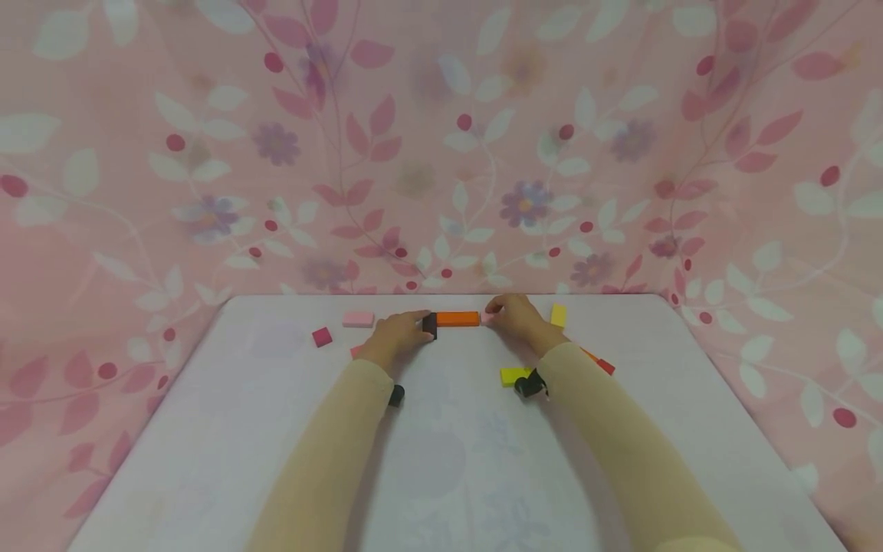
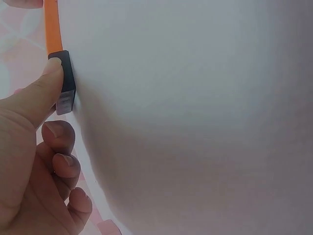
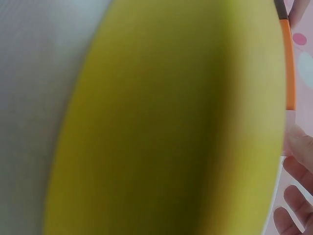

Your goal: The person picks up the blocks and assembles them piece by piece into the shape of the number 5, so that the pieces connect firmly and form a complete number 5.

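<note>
A long orange block (image 1: 457, 319) lies near the far edge of the white table, with a black block (image 1: 430, 326) at its left end and a small pink block (image 1: 487, 317) at its right end. My left hand (image 1: 396, 337) pinches the black block; in the left wrist view the thumb presses its face and the other fingers curl below. My right hand (image 1: 520, 318) holds the pink block between thumb and fingers against the orange one. A blurred yellow block (image 3: 156, 122) fills much of the right wrist view.
Left of my left hand lie a pink block (image 1: 359, 319), a crimson block (image 1: 321, 336) and a partly hidden pink block (image 1: 356, 352). Around my right forearm are yellow blocks (image 1: 558, 315) and a red block (image 1: 605, 367). A floral pink curtain (image 1: 441, 153) hangs behind the table.
</note>
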Tool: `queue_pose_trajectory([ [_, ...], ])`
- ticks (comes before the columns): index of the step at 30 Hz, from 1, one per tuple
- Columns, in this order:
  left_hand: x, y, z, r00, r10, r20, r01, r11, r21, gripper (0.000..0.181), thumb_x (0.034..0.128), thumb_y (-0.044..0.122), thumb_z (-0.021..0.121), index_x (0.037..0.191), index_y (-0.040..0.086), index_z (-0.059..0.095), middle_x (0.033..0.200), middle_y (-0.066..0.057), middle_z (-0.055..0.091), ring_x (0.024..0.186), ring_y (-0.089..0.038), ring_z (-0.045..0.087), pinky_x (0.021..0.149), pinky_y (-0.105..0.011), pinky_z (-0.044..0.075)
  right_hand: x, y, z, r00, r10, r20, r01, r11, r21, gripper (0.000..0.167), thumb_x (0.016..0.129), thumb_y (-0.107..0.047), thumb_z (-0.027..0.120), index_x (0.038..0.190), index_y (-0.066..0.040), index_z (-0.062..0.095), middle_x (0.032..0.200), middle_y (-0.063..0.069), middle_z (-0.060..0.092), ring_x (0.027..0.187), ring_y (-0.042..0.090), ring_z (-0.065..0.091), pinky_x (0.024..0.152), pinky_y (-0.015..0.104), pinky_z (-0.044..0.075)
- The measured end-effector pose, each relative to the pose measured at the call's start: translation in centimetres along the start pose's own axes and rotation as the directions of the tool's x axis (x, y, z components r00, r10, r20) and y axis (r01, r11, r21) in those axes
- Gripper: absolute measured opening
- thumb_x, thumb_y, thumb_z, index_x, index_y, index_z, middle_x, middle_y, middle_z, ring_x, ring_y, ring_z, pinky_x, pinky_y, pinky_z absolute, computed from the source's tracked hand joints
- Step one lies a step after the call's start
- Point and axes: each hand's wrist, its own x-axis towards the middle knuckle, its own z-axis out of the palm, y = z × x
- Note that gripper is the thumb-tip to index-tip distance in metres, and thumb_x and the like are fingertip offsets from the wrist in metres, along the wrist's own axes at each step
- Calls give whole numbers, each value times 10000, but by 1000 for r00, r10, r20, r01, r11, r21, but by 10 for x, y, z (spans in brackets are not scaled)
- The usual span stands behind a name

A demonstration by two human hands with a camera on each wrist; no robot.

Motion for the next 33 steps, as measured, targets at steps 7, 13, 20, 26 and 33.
queue_pose_trajectory([
  [7, 1, 0, 1, 1000, -17, 23, 17, 1000, 16, 630, 967, 420, 646, 1539, 292, 416, 1526, -76, 471, 1384, -357, 427, 1175, -595, 171, 1, 0, 2, 1000, -2, -2, 2, 1000, -5, 225, 957, -189, 696, 1168, -114, 706, 1205, 56, 646, 1153, 277, 537, 1084, 448, 411],
  [13, 1, 1, 0, 1000, -22, 20, 22, 1000, 7, 635, 965, 426, 648, 1540, 301, 412, 1525, -76, 472, 1382, -358, 430, 1177, -591, 168, 1, 1, 2, 1000, 12, 3, -12, 1000, 17, 216, 965, -176, 679, 1173, -119, 700, 1193, 47, 641, 1138, 268, 538, 1083, 455, 408],
  [20, 2, 0, 0, 998, -47, 33, 48, 998, -28, 634, 966, 429, 645, 1542, 321, 404, 1542, -81, 448, 1400, -366, 398, 1167, -604, 194, 1, 1, 2, 1000, 9, -5, -9, 1000, 8, 220, 959, -178, 684, 1169, -116, 703, 1209, 50, 634, 1161, 268, 530, 1092, 459, 396],
  [26, 6, -4, 3, 998, -53, 43, 56, 996, -73, 645, 964, 427, 649, 1547, 322, 393, 1558, -84, 423, 1415, -357, 380, 1155, -604, 233, 1, 0, 2, 1000, 15, 11, -15, 1000, 12, 232, 954, -186, 696, 1175, -117, 699, 1215, 48, 634, 1157, 262, 530, 1085, 453, 403],
  [33, 7, -8, 4, 997, -47, 63, 55, 990, -128, 663, 958, 427, 661, 1551, 327, 381, 1547, -103, 431, 1397, -341, 401, 1148, -571, 283, 1, -1, 2, 1000, 10, 16, -10, 1000, 2, 241, 951, -194, 701, 1179, -115, 698, 1202, 50, 633, 1141, 260, 538, 1079, 455, 412],
])
